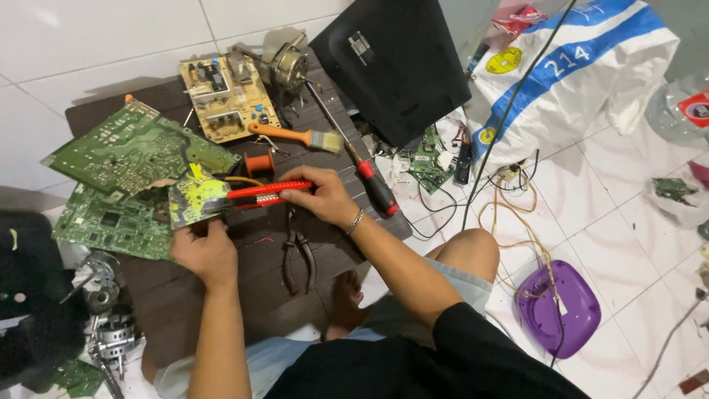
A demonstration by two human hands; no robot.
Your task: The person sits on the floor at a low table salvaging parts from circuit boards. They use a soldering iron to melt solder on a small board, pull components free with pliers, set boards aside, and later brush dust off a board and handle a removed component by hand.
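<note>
White floor tiles surround a low dark counter (244, 244) where the left hand (205, 251) pinches a small yellow-green circuit board (193, 201) and the right hand (319, 196) grips a red utility knife (258, 193) against it; a slipping blade could cut the left fingers.

right hand (319, 193) grips red utility knife (260, 193) – left hand (203, 251) holds small circuit board (193, 196)
</note>
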